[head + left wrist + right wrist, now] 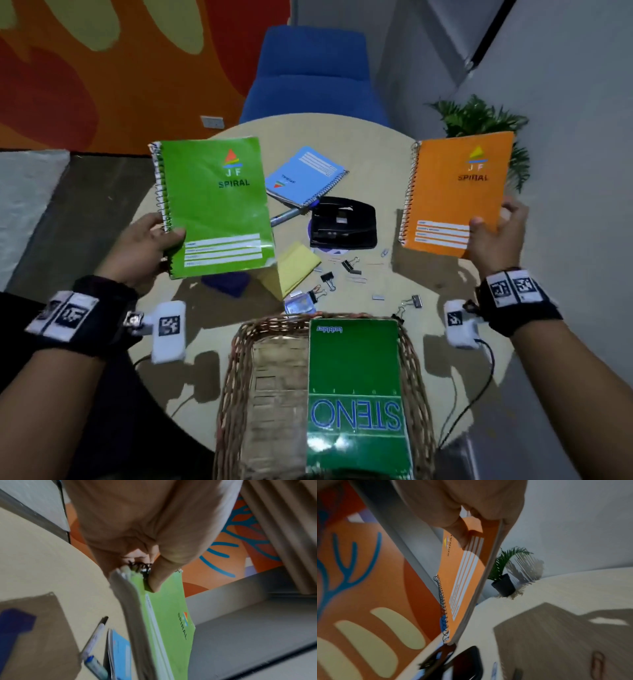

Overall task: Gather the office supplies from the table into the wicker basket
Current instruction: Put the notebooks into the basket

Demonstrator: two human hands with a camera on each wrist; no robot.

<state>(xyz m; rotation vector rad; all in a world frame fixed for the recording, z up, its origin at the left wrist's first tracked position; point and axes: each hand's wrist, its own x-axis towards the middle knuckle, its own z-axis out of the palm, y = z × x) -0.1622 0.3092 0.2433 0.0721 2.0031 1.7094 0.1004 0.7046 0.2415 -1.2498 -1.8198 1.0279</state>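
My left hand (150,243) grips a green spiral notebook (215,205) by its lower spiral corner and holds it up over the left of the round table (442,274); the thumb presses its cover (164,608). My right hand (496,236) holds an orange spiral notebook (459,192) up at the right by its lower corner, thumb on the cover (471,566). The wicker basket (236,394) sits at the near table edge with a green steno pad (356,397) lying in its right half.
On the table lie a blue notebook (305,176), a marker (286,216), a black hole punch (342,226), a yellow pad (294,267), a dark blue block (226,284), several binder clips (329,279) and paper clips. A blue chair (311,75) stands beyond, a potted plant (479,120) at right.
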